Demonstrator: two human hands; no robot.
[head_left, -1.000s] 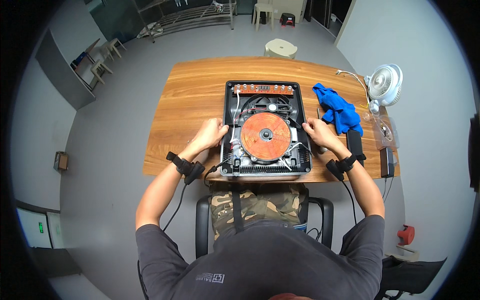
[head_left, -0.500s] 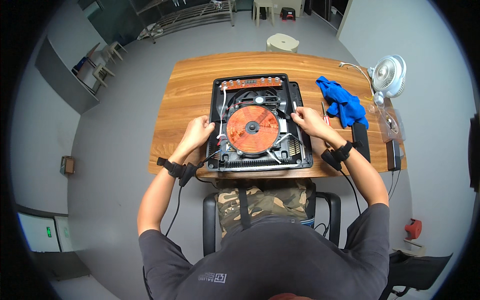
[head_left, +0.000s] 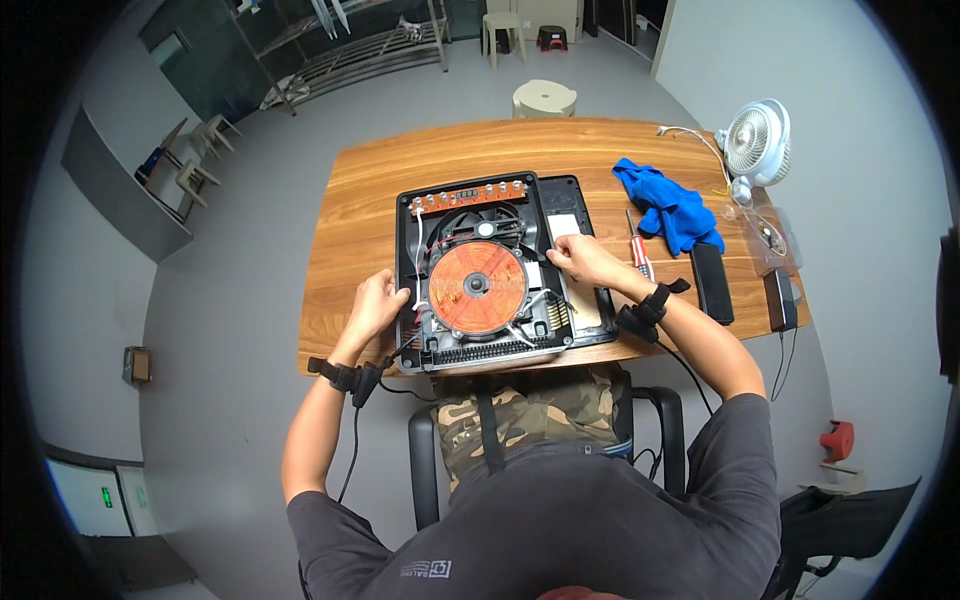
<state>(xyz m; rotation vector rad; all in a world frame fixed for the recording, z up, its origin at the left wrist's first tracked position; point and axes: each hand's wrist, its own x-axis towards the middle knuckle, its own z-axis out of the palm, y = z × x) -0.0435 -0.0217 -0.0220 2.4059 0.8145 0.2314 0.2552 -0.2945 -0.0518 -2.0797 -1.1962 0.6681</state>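
Now both hands grip the opened cooker [head_left: 495,270] — left hand [head_left: 377,303], right hand [head_left: 580,260].

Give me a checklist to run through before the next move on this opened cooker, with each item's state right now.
1. Left hand steadying the opened induction cooker at its left edge: ok.
2. Right hand on the parts beside the copper coil: ok.
3. Screwdriver lying near the right hand: ok.
4. Blue cloth apart from the cooker: ok.
5. Cooker unplugged: cannot tell.
6. Cooker fully on the wooden table: not ok, its front edge sits at the table's rim.
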